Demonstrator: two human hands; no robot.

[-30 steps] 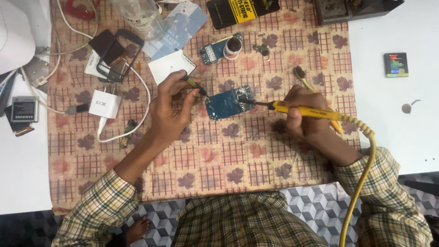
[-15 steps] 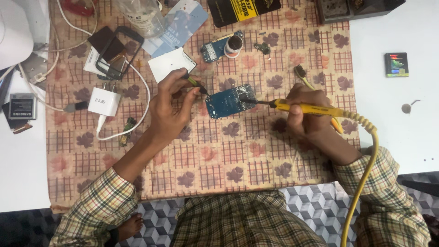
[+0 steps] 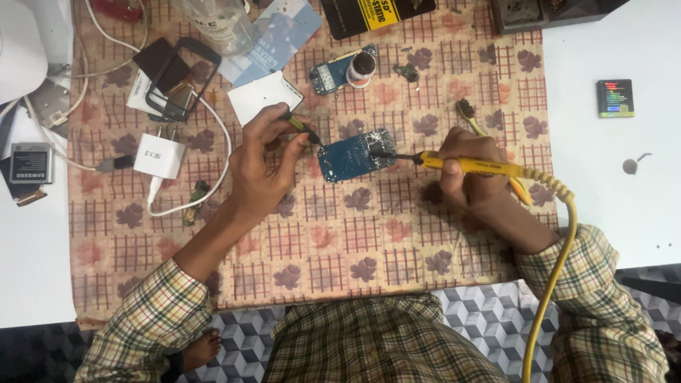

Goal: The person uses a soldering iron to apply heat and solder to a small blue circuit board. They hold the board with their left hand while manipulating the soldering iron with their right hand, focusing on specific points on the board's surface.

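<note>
A small blue circuit board (image 3: pixel 352 154) lies on the patterned cloth (image 3: pixel 340 234) in the middle of the view. My left hand (image 3: pixel 264 162) grips a thin dark tool (image 3: pixel 301 130) whose tip touches the board's left edge. My right hand (image 3: pixel 474 177) holds a yellow soldering iron (image 3: pixel 474 166); its dark tip rests on the board's right side. A yellow coiled cord (image 3: pixel 553 262) runs from the iron down past my right sleeve.
A second blue board with a small bottle (image 3: pixel 345 68) lies farther back. A white charger (image 3: pixel 159 156) with its cable, a black phone frame (image 3: pixel 181 78), a white card (image 3: pixel 264 97) and a phone battery (image 3: pixel 28 163) sit at left. A small dark device (image 3: pixel 614 98) rests on the white table at right.
Both hands have stayed on the board with only slight shifts; the iron tip and the dark tool remain against it.
</note>
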